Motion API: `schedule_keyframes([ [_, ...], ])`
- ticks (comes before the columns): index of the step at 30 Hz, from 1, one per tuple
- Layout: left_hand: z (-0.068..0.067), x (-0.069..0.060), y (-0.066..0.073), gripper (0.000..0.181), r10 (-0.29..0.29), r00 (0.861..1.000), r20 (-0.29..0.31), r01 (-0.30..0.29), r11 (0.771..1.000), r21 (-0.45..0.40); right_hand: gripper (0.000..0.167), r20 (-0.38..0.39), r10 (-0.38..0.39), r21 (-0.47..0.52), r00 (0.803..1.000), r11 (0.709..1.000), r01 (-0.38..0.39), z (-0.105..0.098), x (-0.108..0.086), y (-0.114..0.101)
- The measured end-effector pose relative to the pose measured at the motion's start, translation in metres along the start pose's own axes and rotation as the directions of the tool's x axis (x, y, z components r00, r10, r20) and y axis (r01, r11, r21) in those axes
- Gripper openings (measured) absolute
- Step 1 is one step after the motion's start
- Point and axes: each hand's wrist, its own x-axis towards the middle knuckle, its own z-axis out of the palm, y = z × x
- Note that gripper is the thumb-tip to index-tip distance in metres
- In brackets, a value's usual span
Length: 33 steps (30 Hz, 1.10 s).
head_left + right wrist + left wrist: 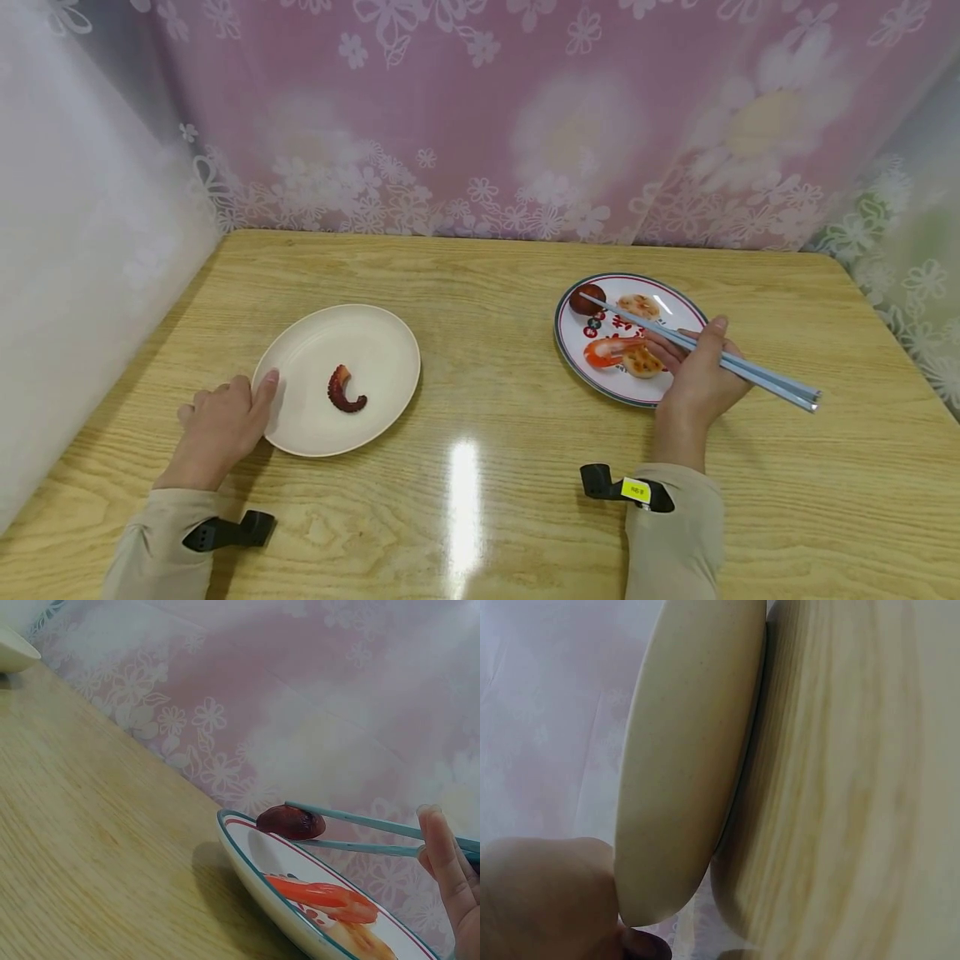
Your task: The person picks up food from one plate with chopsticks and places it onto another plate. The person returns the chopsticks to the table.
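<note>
My left hand [225, 421] holds the near-left rim of a cream plate [390, 358], thumb over the edge. In the left wrist view the plate's outer wall [682, 750] fills the middle, and fingers show at its rim. On this plate lies a curled, dark red octopus tentacle [340, 390]. My right hand [705, 375] grips a pair of light blue chopsticks [772, 380] over a patterned plate [615, 385]. Their tips lie on either side of a round dark brown food piece [289, 823] at that plate's far-left edge. Whether it is lifted I cannot tell.
Also on the patterned plate are an orange shrimp [609, 352] and two pale slices with holes, one at the back [637, 307] and one nearer [642, 362]. A wooden table [495, 333] bears both plates. Flowered cloth [480, 125] hangs behind it.
</note>
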Motion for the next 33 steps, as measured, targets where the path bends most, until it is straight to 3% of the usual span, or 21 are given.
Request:
schedule_keyframes([
  [7, -0.0006, 0.0002, 0.0009, 0.079, 0.013, 1.000, 0.005, -0.013, 1.000, 0.005, 0.034, 0.012, 0.036, 0.016, 0.999, 0.999, -0.037, 0.0007, 0.0002, -0.0011],
  [17, 0.0005, 0.0008, 0.0011, 0.072, 0.052, 0.997, -0.050, -0.050, 0.998, 0.037, 0.038, 0.057, -0.008, 0.009, 0.998, 1.000, 0.007, 0.0039, -0.0022, -0.0010],
  [33, 0.0010, 0.0002, 0.0006, 0.069, 0.066, 0.997, -0.049, -0.064, 0.997, 0.046, 0.038, 0.084, -0.022, 0.006, 0.996, 1.000, 0.021, 0.0066, -0.0040, -0.0022],
])
